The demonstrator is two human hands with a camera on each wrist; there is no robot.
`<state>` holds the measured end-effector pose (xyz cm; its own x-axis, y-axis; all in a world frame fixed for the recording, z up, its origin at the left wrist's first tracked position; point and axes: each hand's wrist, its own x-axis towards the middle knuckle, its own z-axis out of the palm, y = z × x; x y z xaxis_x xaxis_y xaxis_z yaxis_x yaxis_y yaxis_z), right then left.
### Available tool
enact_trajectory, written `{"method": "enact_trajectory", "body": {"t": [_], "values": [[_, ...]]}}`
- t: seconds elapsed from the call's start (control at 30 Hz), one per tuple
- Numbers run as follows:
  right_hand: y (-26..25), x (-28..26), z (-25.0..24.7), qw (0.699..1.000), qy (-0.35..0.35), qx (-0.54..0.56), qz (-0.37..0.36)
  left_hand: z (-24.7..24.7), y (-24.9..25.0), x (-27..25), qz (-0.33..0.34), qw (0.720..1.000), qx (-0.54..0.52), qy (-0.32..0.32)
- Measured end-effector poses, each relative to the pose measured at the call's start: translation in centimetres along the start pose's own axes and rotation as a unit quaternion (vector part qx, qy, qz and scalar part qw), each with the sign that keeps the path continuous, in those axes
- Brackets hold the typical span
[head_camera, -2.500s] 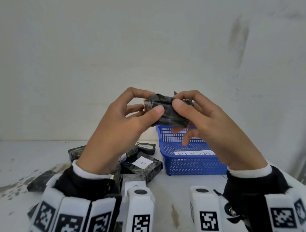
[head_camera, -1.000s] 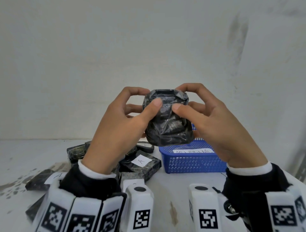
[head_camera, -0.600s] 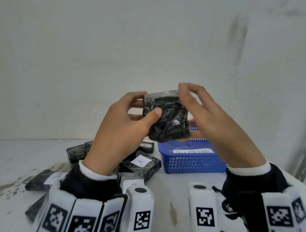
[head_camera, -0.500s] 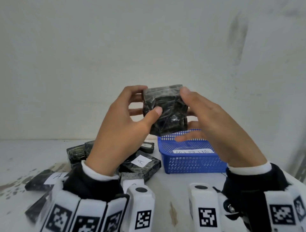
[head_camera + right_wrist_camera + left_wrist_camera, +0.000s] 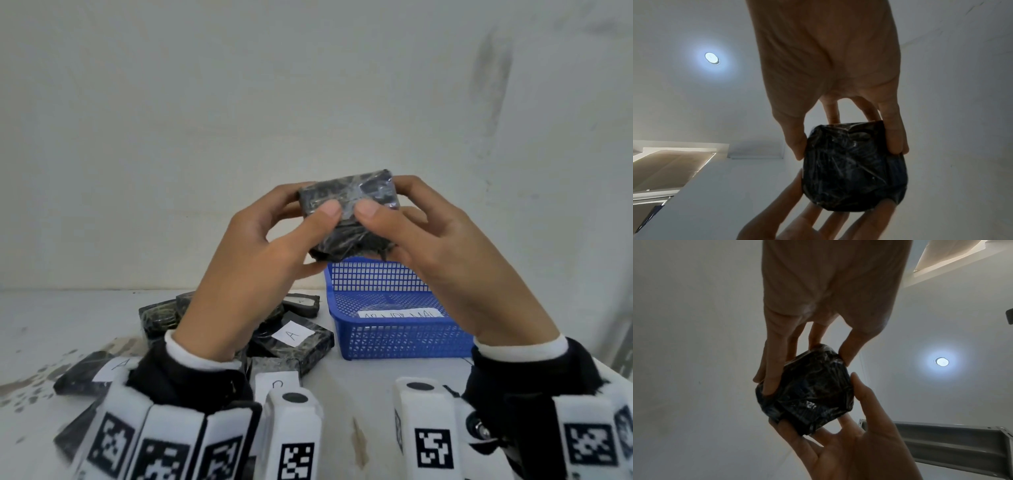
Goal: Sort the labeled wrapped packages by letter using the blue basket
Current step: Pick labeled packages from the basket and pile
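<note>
Nearest the head camera are the wrist rigs with their black-and-white square markers, worn over dark sleeves with white cuffs. Just beyond them the left hand (image 5: 246, 270) and right hand (image 5: 442, 253) are raised together above the table (image 5: 359, 383), both gripping one black wrapped package (image 5: 346, 212) — thumbs pressed side by side on its near face, fingers curled round the top and far side. No letter label shows on the faces turned to this camera.

The wrist views look up from below and add what the head view hides: in the left wrist view the left hand (image 5: 830, 288) has its fingertips (image 5: 770, 382) dug into the package (image 5: 807, 392) while the right hand (image 5: 857, 449) cups it from the other side; the right wrist view shows the same package (image 5: 853, 168) clasped between thumb and fingers — again no label visible — with a round ceiling light (image 5: 711, 58) behind.

Below and beyond the hands, only the head view shows the blue basket (image 5: 404, 339), standing on the table right of centre with a handwritten white strip inside its front wall. Left of it lies a heap of wrapped packages (image 5: 294, 339), some with white labels; two read "A". A pale wall (image 5: 308, 102) closes the scene.
</note>
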<state>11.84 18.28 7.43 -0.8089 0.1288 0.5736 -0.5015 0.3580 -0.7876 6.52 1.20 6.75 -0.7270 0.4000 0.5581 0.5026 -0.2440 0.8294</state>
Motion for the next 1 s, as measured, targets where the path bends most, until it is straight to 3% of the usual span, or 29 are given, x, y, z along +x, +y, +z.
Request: {"method": "enact_trajectory", "body": {"t": [0.4,0.63,1.0], "values": [[-0.2,-0.3,0.2,0.999,-0.017,-0.04,0.007,0.6,0.4,-0.2,0.011,0.999,0.028,0.021],[-0.1,-0.2,-0.5,1.0,-0.012,0.002,-0.001,0.4,0.7,-0.1,-0.088,0.996,-0.025,-0.02],[-0.2,-0.2,-0.5,0.993,-0.037,0.109,-0.003,0.5,0.5,0.1,-0.093,0.995,-0.023,-0.017]]}}
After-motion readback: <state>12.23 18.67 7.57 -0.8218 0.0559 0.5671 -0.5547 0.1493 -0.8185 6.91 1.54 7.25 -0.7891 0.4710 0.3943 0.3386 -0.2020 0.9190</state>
